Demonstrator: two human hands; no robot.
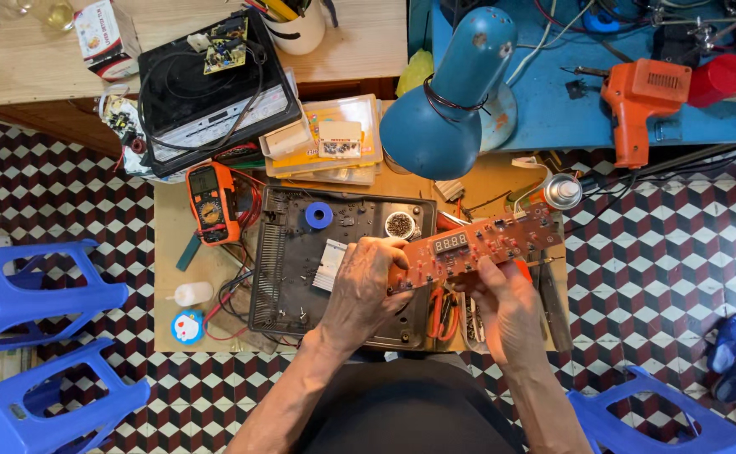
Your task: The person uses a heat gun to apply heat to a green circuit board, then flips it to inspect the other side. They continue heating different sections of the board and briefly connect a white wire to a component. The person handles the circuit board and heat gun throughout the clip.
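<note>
My left hand (366, 286) | my right hand (502, 296) | both clamped on an orange circuit board (477, 245) (tilted) above the opened black appliance (301, 252).

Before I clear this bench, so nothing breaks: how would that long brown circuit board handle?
The circuit board is probably stiff and light: both hands hold it level by one end. Likely fragile, since small parts stud its face.

The circuit board (477, 245) looks like matt reddish laminate dotted with shiny solder. At nine o'clock from it, the open appliance base (301, 261) is dull black plastic (dusty-looking); the lamp shade (452, 101) at twelve is worn blue painted metal.
</note>
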